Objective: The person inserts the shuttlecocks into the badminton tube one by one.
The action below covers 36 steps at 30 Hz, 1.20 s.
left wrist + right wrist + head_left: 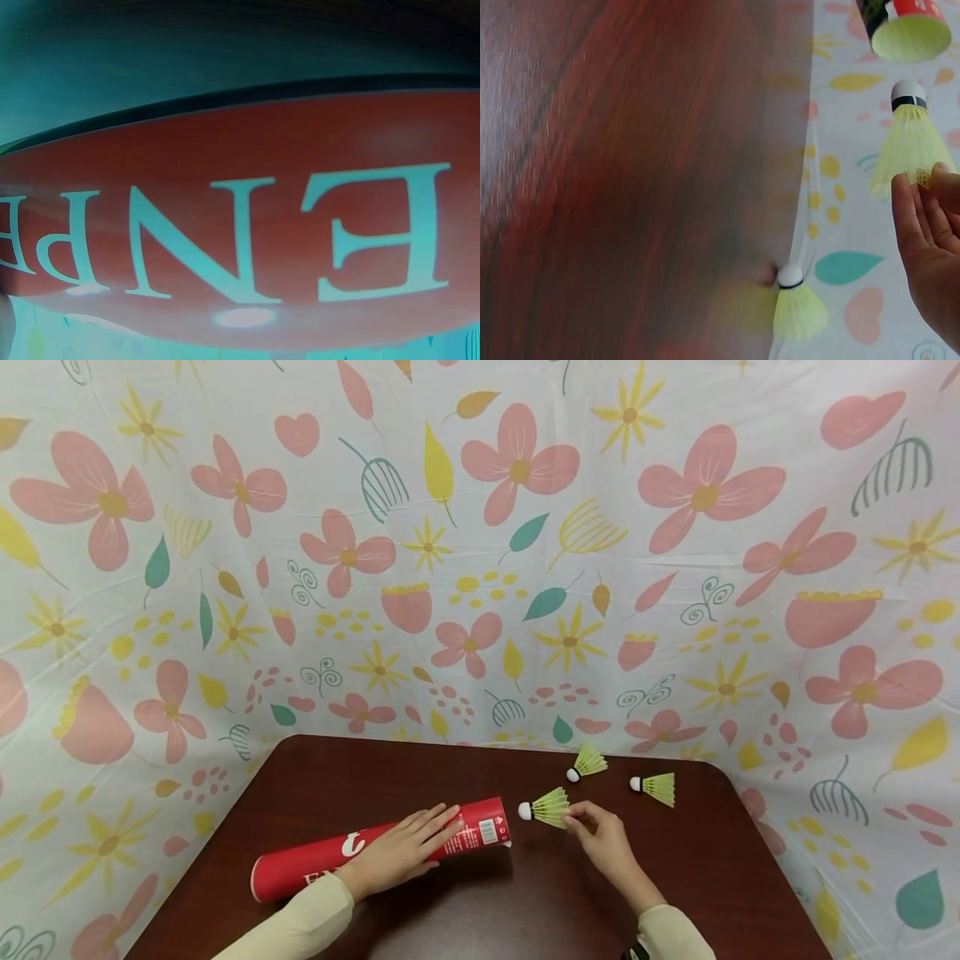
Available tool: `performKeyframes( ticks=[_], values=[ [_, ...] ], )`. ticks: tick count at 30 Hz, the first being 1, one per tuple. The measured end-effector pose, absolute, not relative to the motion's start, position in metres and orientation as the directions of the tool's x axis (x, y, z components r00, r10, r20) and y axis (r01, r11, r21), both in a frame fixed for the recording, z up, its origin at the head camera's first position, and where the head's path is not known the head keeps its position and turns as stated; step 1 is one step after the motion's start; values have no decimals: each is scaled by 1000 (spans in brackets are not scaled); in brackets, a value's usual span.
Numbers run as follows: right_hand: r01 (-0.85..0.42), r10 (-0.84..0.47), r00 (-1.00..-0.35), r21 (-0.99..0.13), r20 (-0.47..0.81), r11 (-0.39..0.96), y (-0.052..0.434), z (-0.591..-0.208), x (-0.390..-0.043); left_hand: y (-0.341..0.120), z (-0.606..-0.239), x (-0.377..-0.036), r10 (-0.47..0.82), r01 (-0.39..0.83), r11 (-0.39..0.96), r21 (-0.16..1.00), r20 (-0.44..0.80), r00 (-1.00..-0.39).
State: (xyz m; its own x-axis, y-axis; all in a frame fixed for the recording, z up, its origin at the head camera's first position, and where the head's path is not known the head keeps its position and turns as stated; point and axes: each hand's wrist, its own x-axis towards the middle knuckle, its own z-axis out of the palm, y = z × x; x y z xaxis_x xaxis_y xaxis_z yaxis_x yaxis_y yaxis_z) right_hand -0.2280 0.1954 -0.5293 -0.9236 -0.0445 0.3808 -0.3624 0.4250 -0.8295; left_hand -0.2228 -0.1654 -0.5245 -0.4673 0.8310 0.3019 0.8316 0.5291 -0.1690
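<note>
A red cylindrical shuttlecock tube [288, 868] with white lettering lies slantwise in the head view, its right end the higher in the picture. My left hand [401, 852] holds it from above, fingers over the top and thumb on the near side. Large white letters on the tube [225, 142] fill the left wrist view. My right hand [603, 842] pinches a yellow shuttlecock [549, 808] at the skirt's rim. Its white cork points left, a short gap from the tube's end. In the right wrist view, the tube's open mouth [911, 39] faces that cork.
Two more yellow shuttlecocks lie on the dark brown table [337, 777], one near the back edge [588, 763] and another farther right [656, 787]. A white cloth [465, 568] printed with flowers and leaves hangs behind and beside the table.
</note>
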Motion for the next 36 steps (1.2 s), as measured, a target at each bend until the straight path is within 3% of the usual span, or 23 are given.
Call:
performKeyframes(
  ticks=[15, 29, 36],
  values=[
    [-426, -119, -901, -800, 417, 422, 164, -526, -220, -163, -525, -223, 835, 838, 523, -158, 291, -466],
    [-581, -219, -809, -687, 545, 437, 146, -527, -220, -161, -527, -225, 841, 834, 515, -201, 309, -445],
    [-598, -168, -778, -631, 605, 494, 141, -530, -222, -163, -526, -226, 842, 831, 513, -213, 311, -440]
  ],
)
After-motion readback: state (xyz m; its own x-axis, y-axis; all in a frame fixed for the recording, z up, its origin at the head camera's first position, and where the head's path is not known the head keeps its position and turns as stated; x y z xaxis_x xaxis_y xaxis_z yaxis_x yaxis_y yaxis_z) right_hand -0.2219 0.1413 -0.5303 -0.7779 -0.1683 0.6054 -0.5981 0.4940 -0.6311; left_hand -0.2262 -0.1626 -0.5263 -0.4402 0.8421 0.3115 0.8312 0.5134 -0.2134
